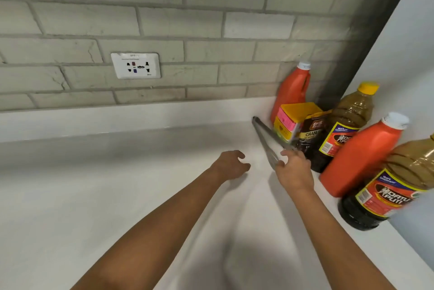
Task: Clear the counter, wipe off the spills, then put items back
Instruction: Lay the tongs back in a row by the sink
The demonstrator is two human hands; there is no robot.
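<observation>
Rightward, two orange bottles [293,90], two dark-liquid bottles [347,123], yellow box [296,118]

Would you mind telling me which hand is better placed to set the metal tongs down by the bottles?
The right hand: it already grips the tongs, whose tips point toward the yellow box. The left hand hovers over the counter, holding nothing.
</observation>
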